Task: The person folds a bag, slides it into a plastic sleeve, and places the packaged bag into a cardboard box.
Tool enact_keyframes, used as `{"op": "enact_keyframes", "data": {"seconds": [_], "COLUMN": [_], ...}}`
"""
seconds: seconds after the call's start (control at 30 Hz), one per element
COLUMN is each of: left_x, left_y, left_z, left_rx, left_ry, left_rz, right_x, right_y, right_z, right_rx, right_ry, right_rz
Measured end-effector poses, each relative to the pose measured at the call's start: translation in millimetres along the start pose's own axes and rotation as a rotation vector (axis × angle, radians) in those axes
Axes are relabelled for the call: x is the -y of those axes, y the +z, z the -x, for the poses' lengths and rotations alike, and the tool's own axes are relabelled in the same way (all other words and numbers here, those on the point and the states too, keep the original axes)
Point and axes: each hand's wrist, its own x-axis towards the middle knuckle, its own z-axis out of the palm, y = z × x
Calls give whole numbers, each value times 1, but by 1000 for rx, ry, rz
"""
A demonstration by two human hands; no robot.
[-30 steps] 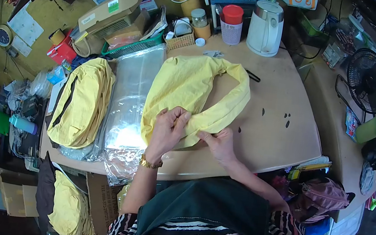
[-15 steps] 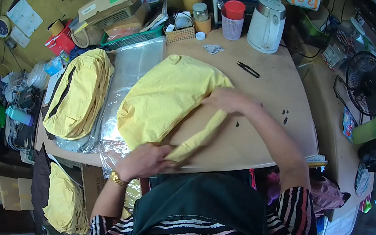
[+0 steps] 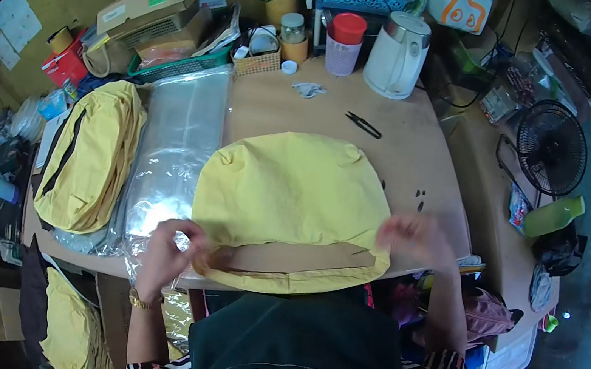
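Flanking 1 ylw bag (image 3: 294, 192) w/ 2 hands (image 3: 167, 253).

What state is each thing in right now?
Yellow bag: spread out, strap loop open.
Yellow pile: stacked.
Thread snips: lying unheld.
Kettle: upright, lid shut.
Glass jar: lid on.
Fan: upright; running or not, cannot tell.
Left hand: by the strap's left end, grip unclear.
Right hand: blurred beside the bag, grip unclear.
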Motion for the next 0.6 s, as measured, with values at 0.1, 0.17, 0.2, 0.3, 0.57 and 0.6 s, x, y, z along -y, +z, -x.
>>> {"op": "enact_keyframes", "data": {"seconds": [0.1, 0.17, 0.2, 0.3, 0.57, 0.6], "left_x": [7, 18, 24, 43, 53, 55], "left_y": [3, 18, 26, 34, 41, 41], "left_z": [-46, -83, -96, -120, -129, -129], "left_rx": [-340, -404, -413, -254, -380, -390], "left_ry": [277, 420, 460, 383, 361, 357], "left_rz": [-150, -64, -39, -42, -30, -33], "right_x": [-7, -9, -11, -29, -41, -44], "right_y": [-13, -16, -12, -1, 9, 11], "right_z": [-54, -91, -106, -141, -157, -159], "right_rx": [-503, -461, -414, -328, -470, -510], "right_ry": [-229, -303, -375, -479, -457, -418], "right_rz": [146, 258, 370, 252, 198, 103]}}
